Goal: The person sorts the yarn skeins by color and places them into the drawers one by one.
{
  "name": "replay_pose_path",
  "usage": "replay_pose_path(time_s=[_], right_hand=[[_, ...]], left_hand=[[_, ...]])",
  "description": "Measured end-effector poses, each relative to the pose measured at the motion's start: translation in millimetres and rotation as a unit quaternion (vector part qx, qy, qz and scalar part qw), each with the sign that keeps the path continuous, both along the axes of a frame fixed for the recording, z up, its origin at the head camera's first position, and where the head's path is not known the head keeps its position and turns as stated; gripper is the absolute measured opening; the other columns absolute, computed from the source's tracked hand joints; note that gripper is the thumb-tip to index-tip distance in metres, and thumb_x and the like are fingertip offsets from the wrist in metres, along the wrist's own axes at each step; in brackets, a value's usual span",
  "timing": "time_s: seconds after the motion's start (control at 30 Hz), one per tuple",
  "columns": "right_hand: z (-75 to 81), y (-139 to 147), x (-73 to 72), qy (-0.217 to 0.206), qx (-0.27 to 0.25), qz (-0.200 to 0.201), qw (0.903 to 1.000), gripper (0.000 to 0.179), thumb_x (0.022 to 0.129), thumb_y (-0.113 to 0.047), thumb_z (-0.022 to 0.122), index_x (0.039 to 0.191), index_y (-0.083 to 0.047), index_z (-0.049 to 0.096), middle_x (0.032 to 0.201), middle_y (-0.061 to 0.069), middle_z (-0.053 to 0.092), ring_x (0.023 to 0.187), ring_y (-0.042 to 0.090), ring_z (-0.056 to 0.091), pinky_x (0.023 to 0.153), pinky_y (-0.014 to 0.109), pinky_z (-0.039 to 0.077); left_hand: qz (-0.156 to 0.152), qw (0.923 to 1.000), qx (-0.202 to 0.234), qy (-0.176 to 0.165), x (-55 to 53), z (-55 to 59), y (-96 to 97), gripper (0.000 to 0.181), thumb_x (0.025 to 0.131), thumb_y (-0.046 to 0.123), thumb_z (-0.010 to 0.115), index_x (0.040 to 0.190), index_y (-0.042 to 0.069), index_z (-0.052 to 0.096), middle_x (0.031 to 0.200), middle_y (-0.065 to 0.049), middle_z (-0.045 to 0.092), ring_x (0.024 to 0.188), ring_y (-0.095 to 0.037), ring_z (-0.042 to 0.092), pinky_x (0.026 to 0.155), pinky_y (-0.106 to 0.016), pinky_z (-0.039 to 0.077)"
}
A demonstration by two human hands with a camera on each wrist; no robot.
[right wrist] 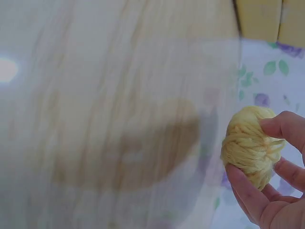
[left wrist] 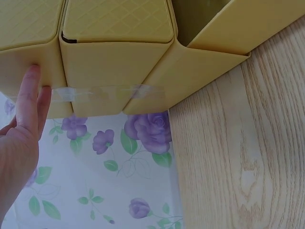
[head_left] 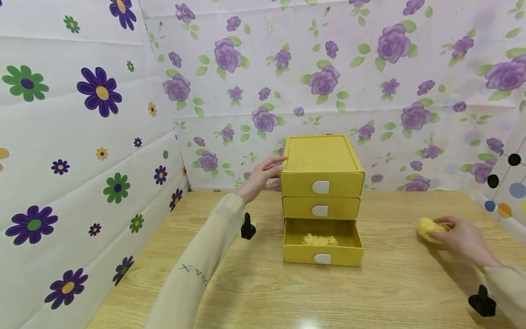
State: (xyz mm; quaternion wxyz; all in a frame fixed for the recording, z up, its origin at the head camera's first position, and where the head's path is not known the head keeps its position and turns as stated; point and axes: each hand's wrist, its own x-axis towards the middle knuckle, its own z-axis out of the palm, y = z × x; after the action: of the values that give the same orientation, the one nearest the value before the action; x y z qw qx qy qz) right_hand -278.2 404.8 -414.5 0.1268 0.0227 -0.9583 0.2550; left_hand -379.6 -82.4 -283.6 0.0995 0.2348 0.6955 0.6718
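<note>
A yellow three-drawer box (head_left: 322, 155) stands near the back of the table. Its bottom drawer (head_left: 323, 255) is pulled out, and a bundle of pale yellow yarn (head_left: 319, 240) lies inside; the two upper drawers are closed. My left hand (head_left: 265, 176) rests its extended fingers against the box's left side, near the top. In the left wrist view, fingertips (left wrist: 32, 74) touch the side wall. Out to the right, my right hand (head_left: 464, 240) holds a ball of yellow yarn (right wrist: 251, 145) between thumb and fingers, above the table.
The wooden table (head_left: 255, 292) meets a flower-printed cloth wall (head_left: 246, 91) behind the box. Another patterned cloth (head_left: 82, 151) hangs along the left, and a dotted cloth (head_left: 511, 183) borders the right. Clear tape (left wrist: 105, 93) runs across the box's side.
</note>
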Motion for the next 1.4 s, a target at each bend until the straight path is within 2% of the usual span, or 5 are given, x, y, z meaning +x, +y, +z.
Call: replay_pose_path(time_s=[0.2,0.4,0.63,1.0,1.4], right_hand=[[11.6,-25,0.8,0.009,-0.016,0.023,0.9996,0.054,0.079,-0.033,0.07,0.107,0.011,0.056,0.102,0.04,0.049,0.083,0.049,0.051,0.059,0.046,0.045],[24.3,-44,0.7,-0.002,-0.029,0.049,0.9984,0.057,0.08,-0.036,0.069,0.112,0.009,0.055,0.106,0.038,0.049,0.089,0.048,0.049,0.059,0.044,0.047],[39.5,-70,5.0,0.009,-0.037,0.074,0.9966,0.055,0.08,-0.035,0.07,0.113,0.007,0.057,0.107,0.032,0.053,0.091,0.046,0.052,0.062,0.045,0.048],[55.2,-103,13.5,0.011,-0.084,0.12,0.9891,0.047,0.079,-0.026,0.072,0.112,0.005,0.058,0.105,0.028,0.055,0.087,0.04,0.058,0.064,0.038,0.051],[64.4,-133,18.2,0.012,-0.105,0.169,0.9799,0.041,0.076,-0.02,0.075,0.108,0.001,0.061,0.107,0.026,0.055,0.084,0.036,0.06,0.064,0.034,0.051]], left_hand=[[-0.005,1.0,-0.008,0.001,12.9,8.6,-0.2,0.045,0.095,0.018,0.05,0.137,0.007,0.039,0.126,-0.013,0.043,0.099,-0.024,0.049,0.089,-0.051,0.037],[-0.001,1.0,0.001,0.002,3.7,1.8,0.1,0.043,0.094,0.02,0.051,0.136,0.011,0.043,0.127,-0.013,0.043,0.099,-0.025,0.048,0.089,-0.051,0.037],[-0.007,1.0,-0.004,0.004,13.2,9.3,-0.4,0.045,0.095,0.018,0.05,0.137,0.007,0.039,0.127,-0.014,0.042,0.097,-0.024,0.048,0.09,-0.053,0.035],[0.002,0.9999,0.01,0.0,-7.2,-6.6,0.2,0.042,0.093,0.023,0.054,0.133,0.015,0.046,0.126,-0.011,0.043,0.1,-0.027,0.047,0.088,-0.051,0.038],[0.009,0.9999,-0.001,0.011,-8.5,-8.1,-0.5,0.04,0.093,0.025,0.053,0.133,0.018,0.048,0.123,-0.01,0.045,0.102,-0.028,0.051,0.083,-0.044,0.044]])
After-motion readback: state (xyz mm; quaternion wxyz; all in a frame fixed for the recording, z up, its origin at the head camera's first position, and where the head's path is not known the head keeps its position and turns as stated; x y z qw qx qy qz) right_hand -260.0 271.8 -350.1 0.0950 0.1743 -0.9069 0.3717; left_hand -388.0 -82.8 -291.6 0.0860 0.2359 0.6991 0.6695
